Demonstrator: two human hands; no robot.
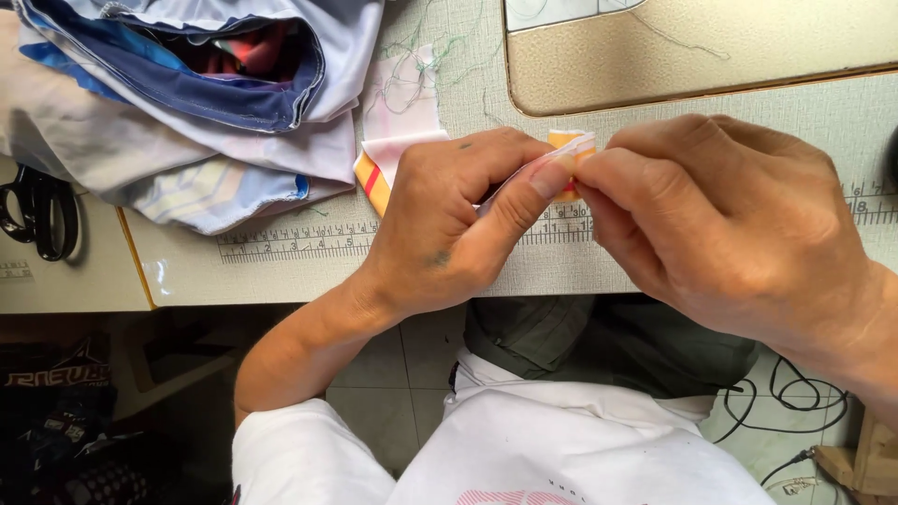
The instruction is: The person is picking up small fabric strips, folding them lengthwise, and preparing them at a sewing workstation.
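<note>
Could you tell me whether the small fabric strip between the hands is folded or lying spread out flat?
Folded: the fabric strip is doubled over, pinched between left hand and right hand above the table.

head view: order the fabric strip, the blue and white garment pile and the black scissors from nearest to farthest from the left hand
1. Fabric strip: pinched by the left hand.
2. Blue and white garment pile: upper left on the table.
3. Black scissors: far left edge.
</note>
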